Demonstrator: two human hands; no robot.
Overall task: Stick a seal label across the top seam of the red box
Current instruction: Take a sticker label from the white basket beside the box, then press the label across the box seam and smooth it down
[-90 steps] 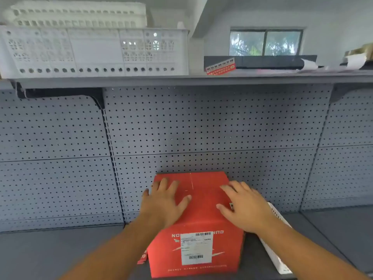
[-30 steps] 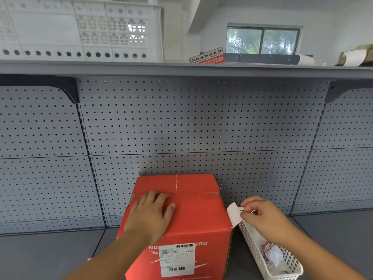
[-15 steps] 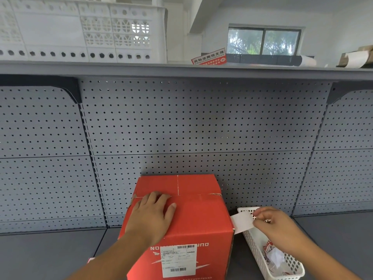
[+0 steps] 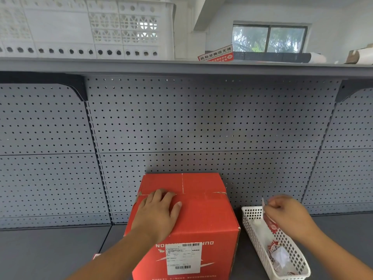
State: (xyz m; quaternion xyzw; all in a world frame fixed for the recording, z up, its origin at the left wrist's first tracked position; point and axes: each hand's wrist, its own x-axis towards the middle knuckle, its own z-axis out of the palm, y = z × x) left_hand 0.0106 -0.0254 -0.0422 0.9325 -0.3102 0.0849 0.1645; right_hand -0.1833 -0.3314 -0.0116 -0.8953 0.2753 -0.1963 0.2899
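The red box (image 4: 203,217) stands on the grey shelf against the pegboard, flaps closed, with a seam across its top and a white shipping label on its front. My left hand (image 4: 159,213) lies flat on the left half of the box top, fingers spread. To the right, my right hand (image 4: 286,215) is blurred above the far end of a white basket (image 4: 252,214) and pinches a red and white label strip (image 4: 269,222), which hangs edge-on from the fingers.
The white basket holds more red and white label scraps (image 4: 276,253). The upper shelf (image 4: 181,66) carries a large white crate (image 4: 86,27) and a red seal-label sheet (image 4: 217,54). A red scrap (image 4: 96,256) lies at the box's left foot.
My right hand has moved right, away from the box, to above the basket; the white strip it held flat now hangs edge-on. My left hand stays on the box top.
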